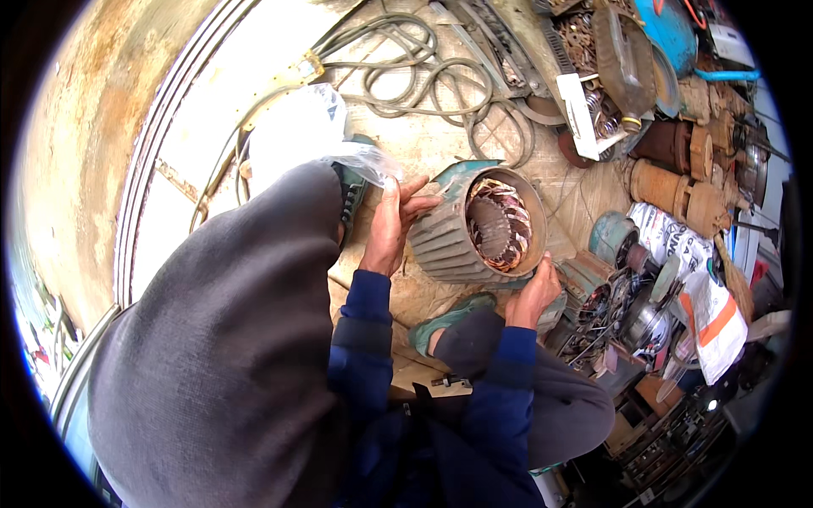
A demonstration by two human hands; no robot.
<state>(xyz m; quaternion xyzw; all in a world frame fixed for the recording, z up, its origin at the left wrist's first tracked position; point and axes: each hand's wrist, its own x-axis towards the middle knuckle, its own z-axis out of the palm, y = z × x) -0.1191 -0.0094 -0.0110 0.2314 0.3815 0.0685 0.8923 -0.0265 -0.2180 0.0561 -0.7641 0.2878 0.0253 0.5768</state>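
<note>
- A ribbed grey-green motor shell is placed in the middle of the scene, between the two hands, over the brown floor; its round opening is turned up and to the right. Its underside is hidden, so its contact with the floor cannot be confirmed.
- The left hand is held with fingers spread apart at the shell's left side, close beside the clear plastic; firm contact with the shell cannot be told.
- The right hand is placed at the near right of the rim with fingers bent; whether it is clamped there cannot be told.
- The shell is judged heavy and stiff, likely of cast metal; a two-handed hold should be used.
- The outer ribs and thick rim are judged the best places for grip, though greasy dust could make them slippery.
- The wire coils inside are judged fragile and should not be pressed or used as a handle.
- No label can be made out on the shell. Dark printing is borne by a white sack at the right; an orange band is carried by another white sack, nearer.
</note>
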